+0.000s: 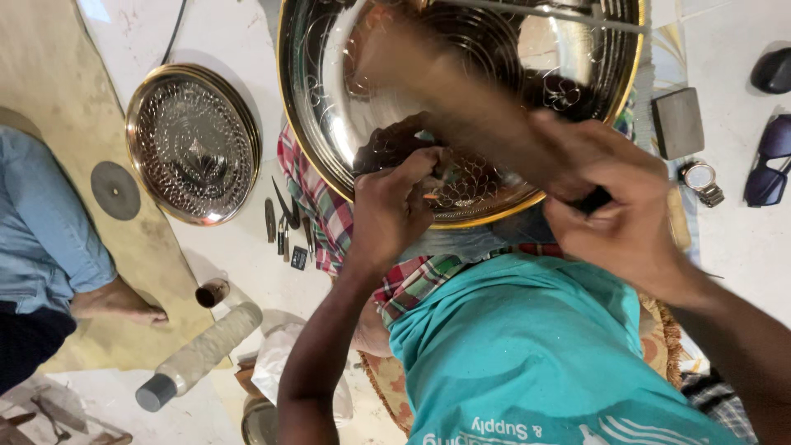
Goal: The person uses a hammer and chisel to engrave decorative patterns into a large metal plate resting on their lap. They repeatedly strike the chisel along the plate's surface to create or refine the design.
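Gripping a dark-handled hammer [595,200] tight in the right hand [626,222], its blurred wooden shaft crossing the big brass tray [329,124]. Pinching a small chisel [435,175] in the closed left hand [395,206], tip pressing the tray's engraved lower rim. Lying beyond, apart on the floor: a smaller engraved plate [194,144].

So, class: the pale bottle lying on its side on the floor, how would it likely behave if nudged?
The pale bottle lies on its side and looks round, so it would probably roll rather than slide. Its smooth surface may be slippery to grip. It looks filled with something pale, so perhaps heavier than it seems.
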